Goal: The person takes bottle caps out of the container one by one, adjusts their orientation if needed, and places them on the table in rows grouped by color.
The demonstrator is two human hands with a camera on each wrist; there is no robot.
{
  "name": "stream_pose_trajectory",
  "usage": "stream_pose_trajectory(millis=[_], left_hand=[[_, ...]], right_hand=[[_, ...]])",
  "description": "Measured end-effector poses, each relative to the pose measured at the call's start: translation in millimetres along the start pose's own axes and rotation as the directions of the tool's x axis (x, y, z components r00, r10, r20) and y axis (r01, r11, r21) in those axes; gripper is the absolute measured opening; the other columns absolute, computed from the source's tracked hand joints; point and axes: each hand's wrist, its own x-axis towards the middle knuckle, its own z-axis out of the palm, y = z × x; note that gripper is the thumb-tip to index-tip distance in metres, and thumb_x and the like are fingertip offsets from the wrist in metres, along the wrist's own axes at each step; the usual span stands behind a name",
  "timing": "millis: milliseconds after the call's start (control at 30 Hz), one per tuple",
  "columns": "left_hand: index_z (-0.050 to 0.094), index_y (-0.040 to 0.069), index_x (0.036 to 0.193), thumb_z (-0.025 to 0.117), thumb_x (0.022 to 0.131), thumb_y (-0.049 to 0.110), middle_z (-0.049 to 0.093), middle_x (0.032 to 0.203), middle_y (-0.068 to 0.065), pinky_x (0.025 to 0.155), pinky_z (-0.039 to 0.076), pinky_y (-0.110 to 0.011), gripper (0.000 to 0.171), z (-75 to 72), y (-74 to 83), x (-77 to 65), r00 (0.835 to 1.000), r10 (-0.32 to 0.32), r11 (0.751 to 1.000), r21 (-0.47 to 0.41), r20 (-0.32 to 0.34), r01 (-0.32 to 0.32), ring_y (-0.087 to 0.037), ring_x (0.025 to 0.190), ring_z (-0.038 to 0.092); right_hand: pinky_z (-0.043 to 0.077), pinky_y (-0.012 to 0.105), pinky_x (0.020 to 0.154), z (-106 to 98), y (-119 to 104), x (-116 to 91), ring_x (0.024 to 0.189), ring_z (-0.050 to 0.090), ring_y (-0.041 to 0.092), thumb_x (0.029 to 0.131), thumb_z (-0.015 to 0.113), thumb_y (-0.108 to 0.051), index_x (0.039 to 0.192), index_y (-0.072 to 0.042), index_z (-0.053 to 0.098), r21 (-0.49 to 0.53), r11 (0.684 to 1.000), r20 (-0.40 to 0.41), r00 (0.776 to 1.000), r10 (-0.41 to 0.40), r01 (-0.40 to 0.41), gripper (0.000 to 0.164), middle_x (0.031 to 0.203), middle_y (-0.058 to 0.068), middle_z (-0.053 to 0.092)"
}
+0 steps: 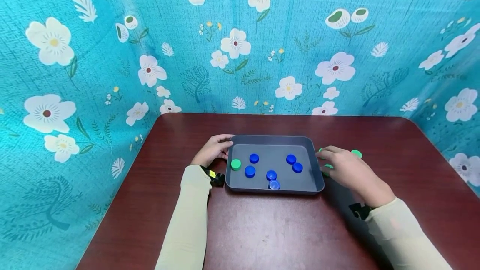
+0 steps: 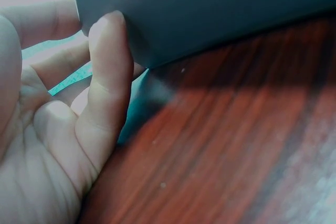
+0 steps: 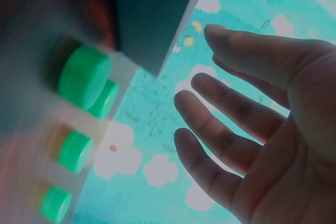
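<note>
A dark grey rectangular tray (image 1: pixel 277 140) lies on the table, holding several blue bottle caps (image 1: pixel 253 158) and one green bottle cap (image 1: pixel 236 164). At its far left corner my left hand (image 1: pixel 212 151) grips the tray; up close, its bent fingers (image 2: pixel 110 51) touch the outer wall. My right hand (image 1: pixel 346 168) is just past the tray's right side, above several loose green caps (image 1: pixel 357 153). Its fingers (image 3: pixel 210 169) are loosely spread, slightly bent, with nothing between them. From the head view, the hand partly hides these caps; the right wrist view shows them standing apart from the fingers.
The dark red-brown table (image 1: pixel 243 228) extends around the tray. Behind and beside it hangs a turquoise floral cloth (image 1: pixel 240 74). One blue cap (image 1: pixel 274 184) lies with its hollow side up by the tray's near wall.
</note>
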Motion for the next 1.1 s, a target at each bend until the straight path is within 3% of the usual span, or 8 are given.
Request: stream_pose_trajectory(millis=[167, 467, 733, 1100], left_hand=[[0.059, 0.012, 0.134, 0.061, 0.097, 0.018, 0.061, 0.088, -0.014, 0.061, 0.056, -0.034, 0.037, -0.2, -0.5, -1.7, 1.000, -0.003, 1.000, 0.005, 0.001, 0.003, -0.021, 0.065, 0.057], [0.058, 0.014, 0.134, 0.062, 0.097, 0.020, 0.061, 0.091, -0.015, 0.063, 0.056, -0.035, 0.037, 1.2, 2.9, -0.7, 1.000, 0.008, 1.000, 0.016, -0.003, -0.008, -0.022, 0.065, 0.057], [0.063, 0.014, 0.129, 0.060, 0.098, 0.017, 0.061, 0.090, -0.015, 0.060, 0.056, -0.032, 0.031, 1.9, 4.2, 1.2, 1.000, 0.009, 1.000, 0.005, -0.011, -0.009, -0.021, 0.065, 0.056], [0.063, 0.012, 0.128, 0.060, 0.098, 0.015, 0.061, 0.087, -0.014, 0.059, 0.055, -0.032, 0.031, 1.6, 2.4, -0.5, 1.000, 0.016, 1.000, -0.003, -0.015, -0.016, -0.020, 0.064, 0.056]], right_hand=[[0.056, 0.044, 0.075, 3.8, -15.0, 8.9, 0.097, 0.064, 0.029, 0.079, 0.081, -0.009, 0.117, -0.003, 0.069, -0.019, 0.998, -0.032, 0.998, -0.054, 0.053, 0.041, 0.114, 0.014, 0.063], [0.054, 0.048, 0.082, 8.4, -41.8, 28.8, 0.112, 0.059, 0.034, 0.081, 0.081, -0.014, 0.122, -0.004, 0.067, -0.016, 0.997, 0.016, 0.997, -0.079, 0.080, 0.044, 0.123, 0.015, 0.061], [0.056, 0.043, 0.079, 15.6, -60.1, 44.1, 0.104, 0.063, 0.029, 0.082, 0.080, -0.019, 0.118, -0.007, 0.070, -0.004, 0.986, -0.013, 0.986, -0.169, 0.169, 0.040, 0.118, 0.012, 0.063], [0.053, 0.045, 0.087, 26.5, -78.1, 53.9, 0.105, 0.063, 0.025, 0.085, 0.077, -0.022, 0.117, -0.009, 0.070, 0.011, 0.974, 0.031, 0.974, -0.225, 0.225, 0.035, 0.116, 0.006, 0.064]])
